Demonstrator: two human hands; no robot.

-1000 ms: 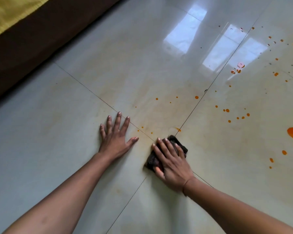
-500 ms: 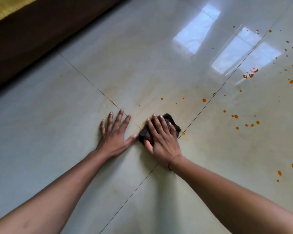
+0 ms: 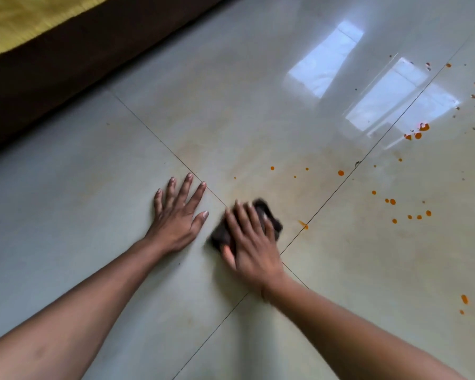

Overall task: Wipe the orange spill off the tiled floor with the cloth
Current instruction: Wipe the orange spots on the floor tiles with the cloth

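My right hand [image 3: 251, 239] presses flat on a dark crumpled cloth [image 3: 268, 215] near where the tile joints cross; the hand is blurred with motion. My left hand [image 3: 177, 215] lies flat on the glossy pale floor [image 3: 93, 215] just left of the cloth, fingers spread, holding nothing. Orange spill drops [image 3: 392, 201] are scattered to the right, with one small smear [image 3: 303, 224] beside the cloth and more drops [image 3: 417, 133] farther back. A faint yellowish haze stains the tiles around the cloth.
A dark brown furniture base [image 3: 66, 64] with a yellow cover [image 3: 17, 20] runs along the upper left. Bright window reflections [image 3: 327, 64] shine on the floor at the upper right. More orange drops [image 3: 464, 298] lie at the right edge.
My right hand slid the cloth from right of the tile joint to the left beside my left hand, then slightly back towards me. My left hand stayed planted.
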